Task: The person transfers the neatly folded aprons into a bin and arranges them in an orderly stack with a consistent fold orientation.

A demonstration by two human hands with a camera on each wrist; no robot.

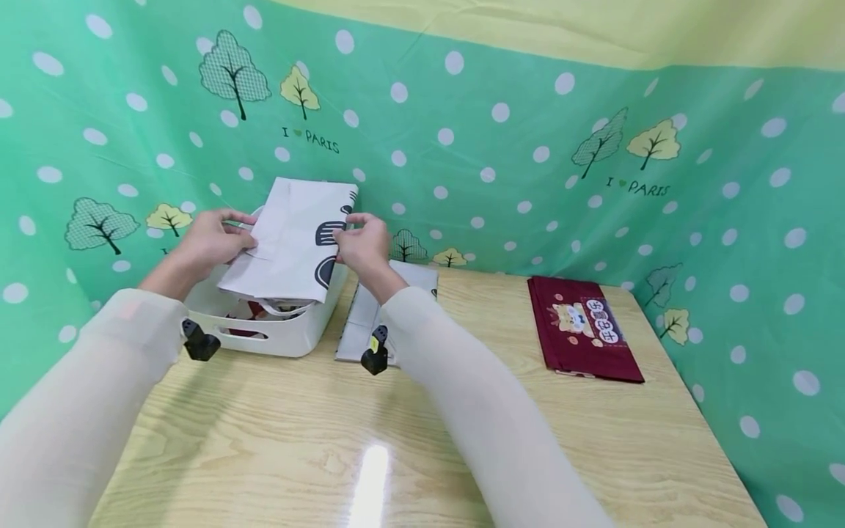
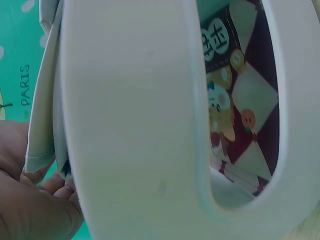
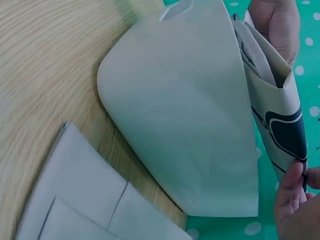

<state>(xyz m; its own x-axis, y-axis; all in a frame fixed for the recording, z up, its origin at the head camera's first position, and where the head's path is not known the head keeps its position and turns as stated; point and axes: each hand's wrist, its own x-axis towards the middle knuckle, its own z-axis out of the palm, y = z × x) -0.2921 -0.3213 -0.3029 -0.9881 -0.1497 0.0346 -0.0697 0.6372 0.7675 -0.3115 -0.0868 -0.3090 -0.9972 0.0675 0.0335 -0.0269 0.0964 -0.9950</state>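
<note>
Both hands hold a folded white tote bag [image 1: 284,227] with black print, tilted over the white plastic basket [image 1: 277,341]. My left hand [image 1: 218,238] pinches its left edge, thumb on top. On the right edge, by the black print, my right hand [image 1: 363,246] pinches it between thumb and fingers. A ribbed white strap [image 3: 257,55] shows tucked in the folds in the right wrist view. Through the basket's handle slot, the left wrist view shows dark red and cream checked cloth [image 2: 250,100] with cartoon figures inside.
Another folded white bag [image 1: 359,323] lies on the wooden table right of the basket, partly under my right forearm. Farther right is a folded dark red bag [image 1: 584,330] with a cartoon print. A green dotted curtain [image 1: 488,176] hangs behind the table.
</note>
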